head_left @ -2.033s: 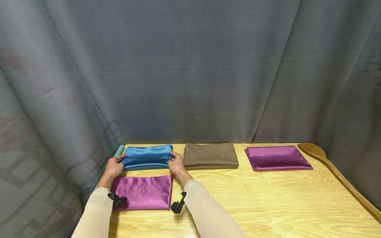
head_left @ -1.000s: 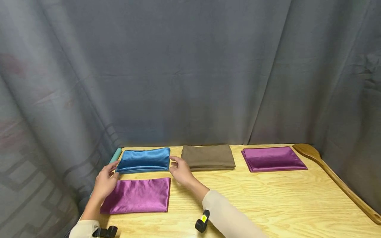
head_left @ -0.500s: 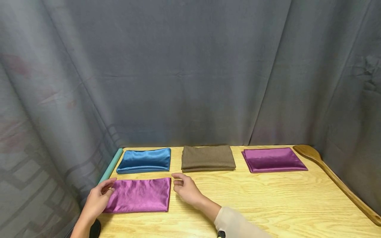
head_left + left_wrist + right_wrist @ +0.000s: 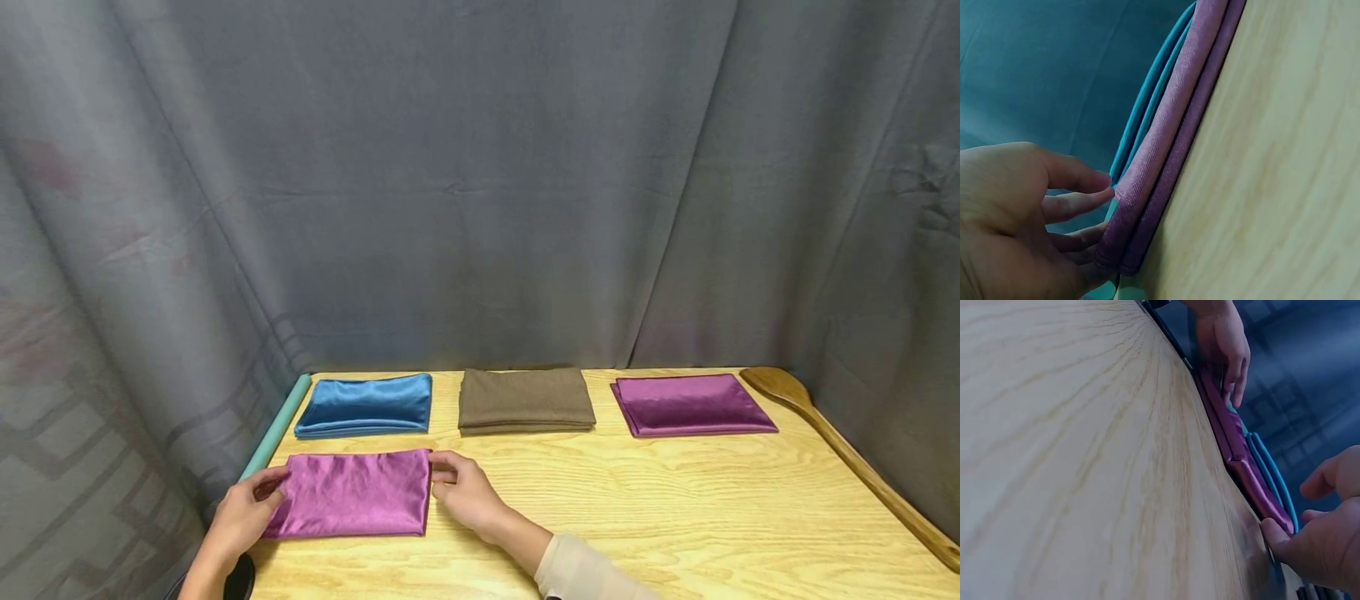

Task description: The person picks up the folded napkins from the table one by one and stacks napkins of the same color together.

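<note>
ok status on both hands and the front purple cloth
Left hand and right hand at opposite ends of front purple cloth. Cloth folded, flat on table. Blue cloth just beyond, apart.

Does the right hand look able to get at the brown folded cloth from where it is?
Probably yes: the right hand is at the right edge of the near purple cloth, and only bare table shows between it and the brown folded cloth.
</note>
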